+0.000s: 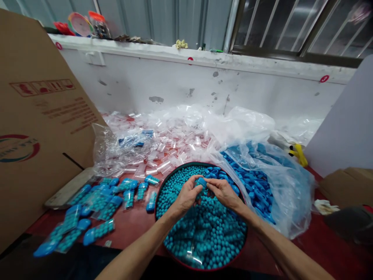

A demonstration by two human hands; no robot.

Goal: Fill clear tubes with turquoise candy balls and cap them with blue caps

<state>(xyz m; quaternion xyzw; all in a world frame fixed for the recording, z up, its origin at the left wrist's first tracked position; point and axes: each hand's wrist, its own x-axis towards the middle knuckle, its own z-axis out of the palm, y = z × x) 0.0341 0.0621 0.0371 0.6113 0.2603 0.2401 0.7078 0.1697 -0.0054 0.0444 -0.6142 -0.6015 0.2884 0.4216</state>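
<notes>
Over a round tub full of teal beads, both hands meet at a small bead-filled piece, blue-teal and partly covered by fingers. My left hand is closed around its left side. Fingers of my right hand are pinched together at its right edge; exactly what they grip there is hard to see. Loose blue caps lie on the beads at the tub's far side. A clear plastic container rests on the beads near the front.
Clear containers filled with teal beads and fitted with blue caps lie left of the tub. Behind it spread many clear empty containers. A plastic bag of blue caps sits right. A cardboard box stands left; yellow-handled tool far right.
</notes>
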